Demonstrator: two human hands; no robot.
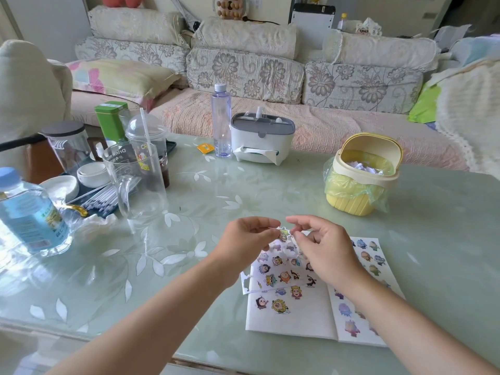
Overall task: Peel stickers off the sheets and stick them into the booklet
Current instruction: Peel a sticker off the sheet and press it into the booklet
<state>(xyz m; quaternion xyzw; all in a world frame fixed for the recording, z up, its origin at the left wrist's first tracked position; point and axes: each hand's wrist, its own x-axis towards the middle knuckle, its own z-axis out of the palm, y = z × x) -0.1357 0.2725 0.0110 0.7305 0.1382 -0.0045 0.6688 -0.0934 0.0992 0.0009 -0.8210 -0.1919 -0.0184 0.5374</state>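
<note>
Hands point(250, 236) point(322, 244) both pinch sticker sheet point(278, 269) above booklet point(300, 315)

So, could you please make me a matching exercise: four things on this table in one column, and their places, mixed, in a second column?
1. green tin
2. yellow bin
3. sticker sheet
4. clear bottle

A. just left of the tissue box
B. pinched by left hand and right hand, over the open booklet
C. far left, by the domed cup
D. right side, lid tipped up

Pairs: 1-C, 2-D, 3-B, 4-A.
</note>
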